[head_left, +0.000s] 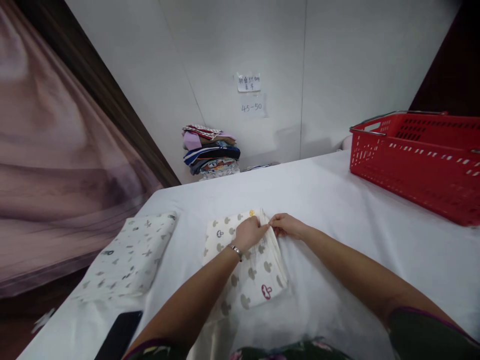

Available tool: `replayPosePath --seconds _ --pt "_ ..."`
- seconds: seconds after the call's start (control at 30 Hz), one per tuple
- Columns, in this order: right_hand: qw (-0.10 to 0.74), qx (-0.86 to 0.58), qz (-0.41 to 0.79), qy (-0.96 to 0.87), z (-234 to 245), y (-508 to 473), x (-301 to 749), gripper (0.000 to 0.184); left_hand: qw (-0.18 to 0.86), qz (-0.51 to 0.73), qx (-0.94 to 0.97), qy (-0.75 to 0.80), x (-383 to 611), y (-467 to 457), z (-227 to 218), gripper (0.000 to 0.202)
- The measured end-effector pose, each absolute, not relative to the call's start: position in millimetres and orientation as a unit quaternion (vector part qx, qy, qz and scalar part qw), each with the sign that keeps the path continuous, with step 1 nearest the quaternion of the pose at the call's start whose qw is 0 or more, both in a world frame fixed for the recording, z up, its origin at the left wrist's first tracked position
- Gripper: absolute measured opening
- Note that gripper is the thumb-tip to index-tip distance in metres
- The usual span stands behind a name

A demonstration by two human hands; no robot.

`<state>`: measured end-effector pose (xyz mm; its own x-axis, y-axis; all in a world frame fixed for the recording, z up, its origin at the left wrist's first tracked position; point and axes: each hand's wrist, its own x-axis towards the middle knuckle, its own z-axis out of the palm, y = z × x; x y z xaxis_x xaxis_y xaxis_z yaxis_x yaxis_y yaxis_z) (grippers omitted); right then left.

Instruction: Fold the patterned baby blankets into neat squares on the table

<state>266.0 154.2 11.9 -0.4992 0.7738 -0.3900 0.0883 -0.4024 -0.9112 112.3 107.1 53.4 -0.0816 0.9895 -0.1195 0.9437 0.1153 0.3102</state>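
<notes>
A folded white cloth with a mushroom print (252, 273) lies on the white-covered table in front of me. My left hand (250, 233), with a metal band at the wrist, rests over its upper part and pinches the edge near the top right corner. Close beside it, my right hand (287, 225) grips the same edge from the right, thumb and fingers pressed together. The layered edges of the cloth show along its right side. Part of the print is hidden under my left hand and forearm.
Another folded printed cloth (129, 257) lies at the left, with a dark phone (119, 336) below it. A red plastic basket (416, 167) stands at the right. Behind the table's far edge is a stack of folded fabrics (212, 152) against the wall. A pink curtain (67, 150) hangs at the left.
</notes>
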Motion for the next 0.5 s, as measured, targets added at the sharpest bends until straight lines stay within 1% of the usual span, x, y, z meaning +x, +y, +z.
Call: replayPosePath --seconds 0.2,0.3,0.4,0.5 --pt "0.227 -0.434 0.733 -0.473 11 153 265 0.016 0.217 0.078 0.643 0.73 106 116 57 0.026" --pt "0.239 -0.445 0.712 -0.487 10 153 260 0.012 0.232 0.084 0.641 0.726 104 118 56 0.021" --pt "0.25 -0.462 0.683 -0.508 9 154 256 0.008 0.249 0.096 0.639 0.722 103 119 56 0.021" --pt "0.257 -0.458 0.68 -0.512 8 154 253 0.007 0.278 0.106 0.629 0.718 104 119 56 0.021"
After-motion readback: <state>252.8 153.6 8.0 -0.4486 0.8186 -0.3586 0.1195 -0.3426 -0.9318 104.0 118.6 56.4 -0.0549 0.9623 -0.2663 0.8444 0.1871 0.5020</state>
